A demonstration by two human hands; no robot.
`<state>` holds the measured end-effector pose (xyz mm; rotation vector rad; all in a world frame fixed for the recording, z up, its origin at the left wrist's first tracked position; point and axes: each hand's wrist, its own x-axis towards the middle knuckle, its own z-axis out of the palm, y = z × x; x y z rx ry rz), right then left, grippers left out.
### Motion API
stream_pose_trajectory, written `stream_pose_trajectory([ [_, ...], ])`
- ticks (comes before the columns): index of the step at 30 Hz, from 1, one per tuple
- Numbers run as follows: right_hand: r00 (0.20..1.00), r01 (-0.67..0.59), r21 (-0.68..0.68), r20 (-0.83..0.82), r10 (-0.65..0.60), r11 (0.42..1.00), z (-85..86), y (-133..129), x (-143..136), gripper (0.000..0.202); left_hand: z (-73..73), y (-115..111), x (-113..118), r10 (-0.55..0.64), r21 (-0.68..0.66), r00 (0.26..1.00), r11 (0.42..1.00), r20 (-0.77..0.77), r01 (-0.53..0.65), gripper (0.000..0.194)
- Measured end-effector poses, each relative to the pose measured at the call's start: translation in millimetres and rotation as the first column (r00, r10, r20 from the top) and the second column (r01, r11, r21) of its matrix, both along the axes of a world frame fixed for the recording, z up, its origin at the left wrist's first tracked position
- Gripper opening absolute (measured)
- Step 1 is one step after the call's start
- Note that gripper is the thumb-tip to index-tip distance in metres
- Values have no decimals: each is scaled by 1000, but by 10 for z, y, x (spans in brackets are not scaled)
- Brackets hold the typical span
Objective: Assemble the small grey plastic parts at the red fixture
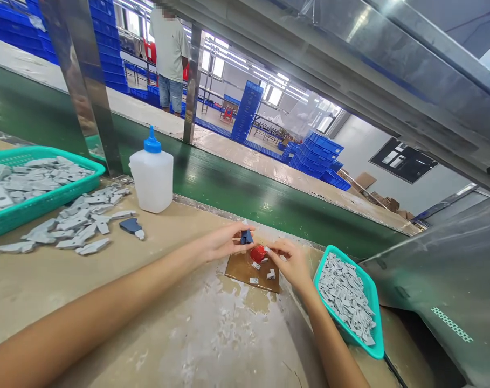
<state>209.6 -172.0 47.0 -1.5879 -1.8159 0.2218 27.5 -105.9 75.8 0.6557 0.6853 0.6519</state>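
Both our hands meet over the brown pad (245,272): left hand (222,242) pinches the dark blue piece (246,236), right hand (291,261) fingertips closed on the red cap (257,253) just below it.

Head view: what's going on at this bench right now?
A person works over a small brown board on the bench. The left hand pinches a small dark blue part; the right hand touches a red cap-like piece on the board. Teal baskets of grey plastic pieces sit on either side, with a white squeeze bottle behind.
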Motion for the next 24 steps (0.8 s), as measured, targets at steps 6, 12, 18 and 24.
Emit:
stream_pose_trajectory([
  [6, 998, -19, -31, -54, 17, 999, -38, -8, 30, 13, -96, 16, 3, -19, 90, 999, 996, -41, 22, 18],
  [12, 1000, -11, -21, -16, 11, 1000, -27, 2, -7, 7, -180, 33, 1, -71, 112, 997, 991, -30, 74, 23],
  [18, 999, 0, -24, 34, 1, 1000, -7, -9, -30, 9, -219, 36, -1, -103, 194, 990, 974, -98, 120, 13],
  [24, 990, 7, 21, 140, -9, 1000, 33, -33, -75, 14, -228, 38, -1, -90, 242, 982, 962, -164, 129, 25],
])
